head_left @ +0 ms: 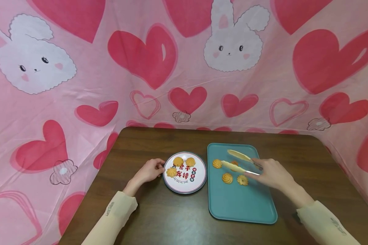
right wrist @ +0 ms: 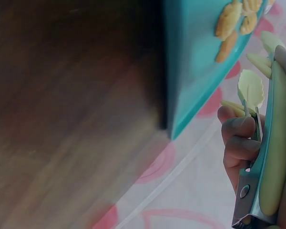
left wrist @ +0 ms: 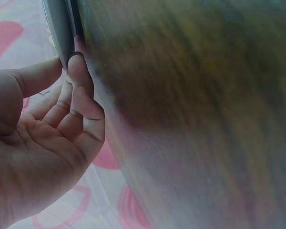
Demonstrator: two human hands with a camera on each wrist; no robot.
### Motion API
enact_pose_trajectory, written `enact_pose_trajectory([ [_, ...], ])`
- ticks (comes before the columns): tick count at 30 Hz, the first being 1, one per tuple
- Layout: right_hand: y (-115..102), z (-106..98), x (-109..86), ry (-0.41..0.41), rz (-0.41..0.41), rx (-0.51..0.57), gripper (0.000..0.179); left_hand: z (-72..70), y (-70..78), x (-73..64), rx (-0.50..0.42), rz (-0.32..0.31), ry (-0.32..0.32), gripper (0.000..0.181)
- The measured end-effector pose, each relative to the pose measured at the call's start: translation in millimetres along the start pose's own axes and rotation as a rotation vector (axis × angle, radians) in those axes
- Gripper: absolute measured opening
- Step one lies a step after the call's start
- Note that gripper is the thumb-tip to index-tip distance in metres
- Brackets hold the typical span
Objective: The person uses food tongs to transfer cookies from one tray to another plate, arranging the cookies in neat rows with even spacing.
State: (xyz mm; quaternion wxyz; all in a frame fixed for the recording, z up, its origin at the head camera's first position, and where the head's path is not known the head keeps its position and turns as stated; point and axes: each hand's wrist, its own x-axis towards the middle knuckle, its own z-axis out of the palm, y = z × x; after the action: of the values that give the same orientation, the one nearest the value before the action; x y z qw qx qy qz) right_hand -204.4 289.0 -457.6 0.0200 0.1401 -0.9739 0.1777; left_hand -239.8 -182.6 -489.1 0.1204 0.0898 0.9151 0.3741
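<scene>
My left hand (head_left: 152, 169) pinches the left rim of a white round plate (head_left: 184, 187), thumb above and curled fingers under the edge in the left wrist view. Three cookies lie on the plate: a round one (head_left: 178, 161), a swirled one (head_left: 190, 162) and a flower-shaped one (head_left: 171, 172). My right hand (head_left: 271, 173) grips a pair of food tongs (right wrist: 274, 143) with pale yellow tips. The tongs are spread apart above the teal tray (head_left: 242, 207), nothing between their tips. Several cookies lie on the tray near them, among them a swirled cookie (head_left: 227, 178); one is partly hidden behind the lower tip.
Plate and tray stand side by side on a dark wooden table (head_left: 159, 221), a narrow gap between them. A pink cloth (head_left: 251, 81) with hearts and rabbits hangs behind the table and along its sides.
</scene>
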Motion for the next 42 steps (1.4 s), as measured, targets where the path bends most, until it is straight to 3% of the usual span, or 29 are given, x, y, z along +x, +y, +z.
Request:
enact_pose_trajectory([
  [13, 17.9, -1.2, -14.5, -0.016, 0.006, -0.017, 0.088, -1.2, -0.3, -0.6, -0.003, -0.003, 0.000, 0.029],
  [22, 20.3, -2.6, -14.8, -0.064, 0.025, -0.008, 0.089, -0.7, -1.4, -1.3, -0.004, -0.008, -0.001, 0.028],
  [42, 18.7, -3.6, -14.0, -0.075, -0.018, -0.007, 0.077, -0.1, 2.0, -0.3, -0.002, -0.010, -0.005, 0.028],
])
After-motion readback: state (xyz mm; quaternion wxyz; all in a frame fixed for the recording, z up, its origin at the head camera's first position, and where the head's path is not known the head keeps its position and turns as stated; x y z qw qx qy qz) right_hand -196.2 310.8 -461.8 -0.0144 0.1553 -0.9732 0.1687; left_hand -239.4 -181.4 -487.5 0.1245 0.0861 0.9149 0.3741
